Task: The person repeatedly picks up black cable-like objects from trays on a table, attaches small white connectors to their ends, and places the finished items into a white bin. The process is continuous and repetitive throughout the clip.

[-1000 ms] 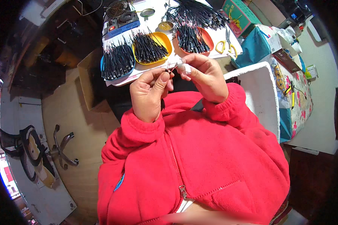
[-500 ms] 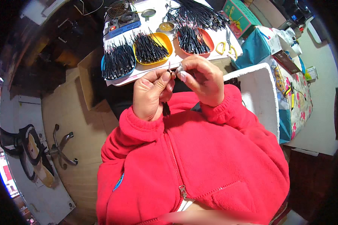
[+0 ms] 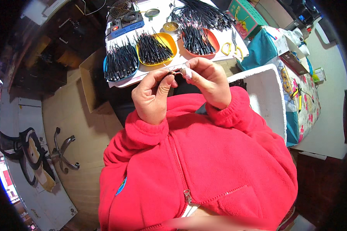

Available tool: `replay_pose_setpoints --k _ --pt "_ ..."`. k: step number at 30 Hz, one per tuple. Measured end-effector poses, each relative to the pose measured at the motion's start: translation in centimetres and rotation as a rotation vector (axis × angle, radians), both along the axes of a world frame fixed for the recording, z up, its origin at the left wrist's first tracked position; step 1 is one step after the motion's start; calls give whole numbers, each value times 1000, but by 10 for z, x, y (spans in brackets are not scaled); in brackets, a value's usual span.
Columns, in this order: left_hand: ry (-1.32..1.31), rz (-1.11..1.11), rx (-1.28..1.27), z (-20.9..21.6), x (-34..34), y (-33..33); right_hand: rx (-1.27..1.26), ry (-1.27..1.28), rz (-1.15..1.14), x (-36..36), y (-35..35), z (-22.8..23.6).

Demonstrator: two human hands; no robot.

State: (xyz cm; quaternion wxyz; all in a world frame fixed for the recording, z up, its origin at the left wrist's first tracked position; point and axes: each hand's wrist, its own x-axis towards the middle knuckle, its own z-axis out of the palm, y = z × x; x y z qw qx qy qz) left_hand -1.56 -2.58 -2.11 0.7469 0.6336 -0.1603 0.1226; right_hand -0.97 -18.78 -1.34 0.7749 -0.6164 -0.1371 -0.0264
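Observation:
My left hand [image 3: 152, 96] is closed in a pinch between thumb and fingers on the stripped end of a thin black cable [image 3: 172, 72]. Facing it, my right hand [image 3: 211, 82] pinches at the fine wires coming out of that end; white wrapping [image 3: 187, 72] shows at its fingertips. The rest of the held cable is hidden by my left hand. Beyond my hands, short black cables [image 3: 121, 61] fill a blue tray [image 3: 121, 81]. More lie in a yellow tray [image 3: 175, 45] and a red tray [image 3: 217, 45].
A blue device with a round fan guard [image 3: 128, 29] stands at the far left of the white table, near a small tin [image 3: 170, 27]. Loose black cables [image 3: 204, 15] lie at the back. Yellow-handled scissors [image 3: 233, 48] lie right; a white foam box [image 3: 275, 92] is beside me.
My left hand has shifted slightly left, and the dark cable part that hung below it no longer shows. My right hand has turned a little, with its fingertips still close to the left's.

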Motion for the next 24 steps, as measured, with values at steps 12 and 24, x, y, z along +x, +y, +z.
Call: replay_pose_setpoints --k 12,24 --pt "98 -86 77 1 2 2 -753 -723 -260 3 -14 28" --pt "497 -469 -201 4 7 12 -154 -208 142 13 -34 4"
